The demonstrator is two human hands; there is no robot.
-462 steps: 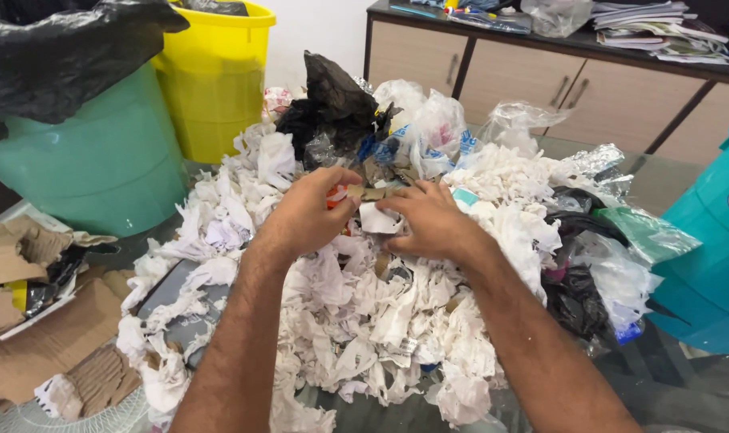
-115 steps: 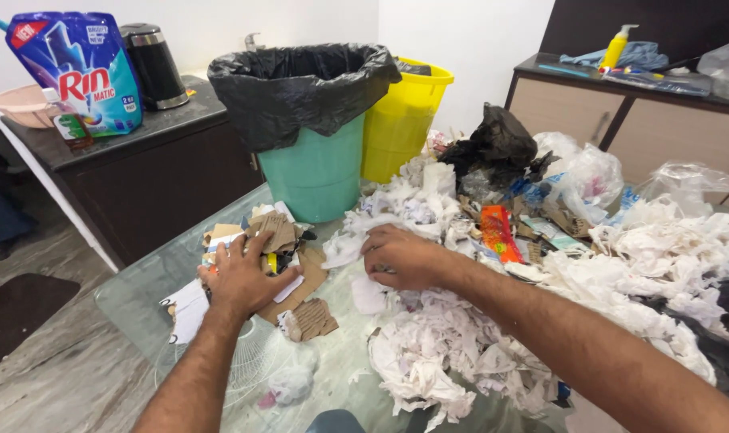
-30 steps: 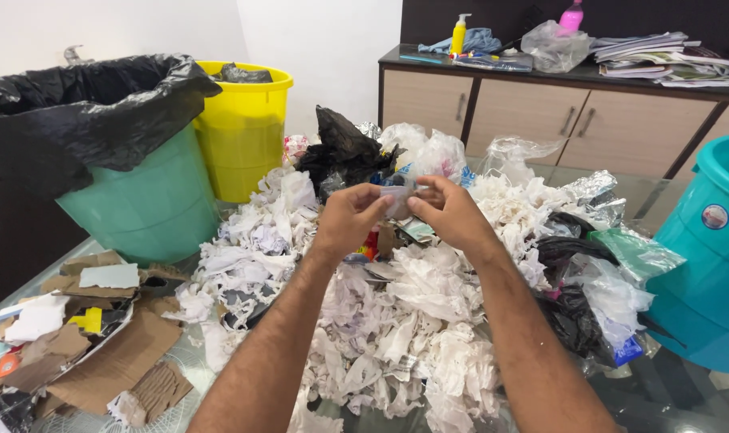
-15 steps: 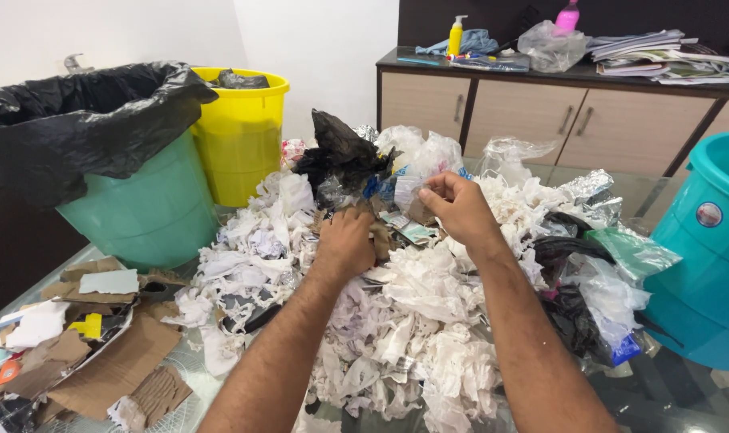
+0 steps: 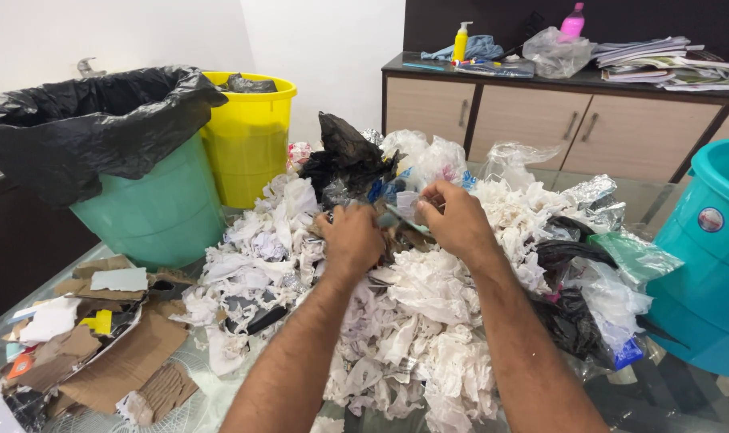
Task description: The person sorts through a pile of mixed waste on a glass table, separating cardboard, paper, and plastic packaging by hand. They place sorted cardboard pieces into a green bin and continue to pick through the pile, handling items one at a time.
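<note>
On the worktop's [image 5: 685,401] middle, a big paper pile [image 5: 413,321] is left unsorted. Card scraps [image 5: 100,345] are laid at the left edge. A small scrap [image 5: 407,204] is pinched by the right hand [image 5: 453,220]; the left hand [image 5: 350,239] is curled shut beside it.

Both forearms reach forward, left hand [image 5: 352,239] fisted knuckles-up, right hand [image 5: 454,220] beside it with fingers pinched.

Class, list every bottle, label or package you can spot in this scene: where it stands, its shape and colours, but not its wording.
Yellow bottle: upright on the cabinet at the back, slim, white pump top.
Pink bottle: on the same cabinet, behind a clear bag, small, white cap.
Round sticker: on the teal bin's side at right, red-edged circle.
Blue wrapper: at the waste heap's right edge, crumpled.
No screens or signs.
</note>
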